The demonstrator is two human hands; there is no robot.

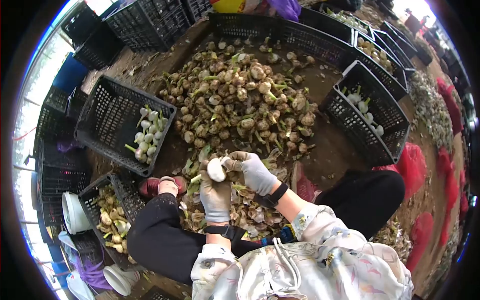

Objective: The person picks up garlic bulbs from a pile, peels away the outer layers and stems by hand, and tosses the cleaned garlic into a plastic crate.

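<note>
While both gloved hands (232, 180) grip it, the garlic bulb (216, 169) lies stem-down-left, long axis diagonal.

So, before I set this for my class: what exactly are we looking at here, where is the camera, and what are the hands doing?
There is no machine here. The one picture comes from a camera worn on a person's head, looking forward and down, which is why the edges curve. You see the person's own knees, flowered sleeves and two gloved hands.

The left hand and the right hand meet on one white garlic bulb, fingers closed around it. Peelings lie below the hands.

On the ground ahead is a big garlic pile, still dirty, with green stalks. Black crates stand around it: the left crate and the right crate each hold a few clean white bulbs, and a near crate by the left knee holds rougher pieces. Red mesh sacks lie to the right.
</note>
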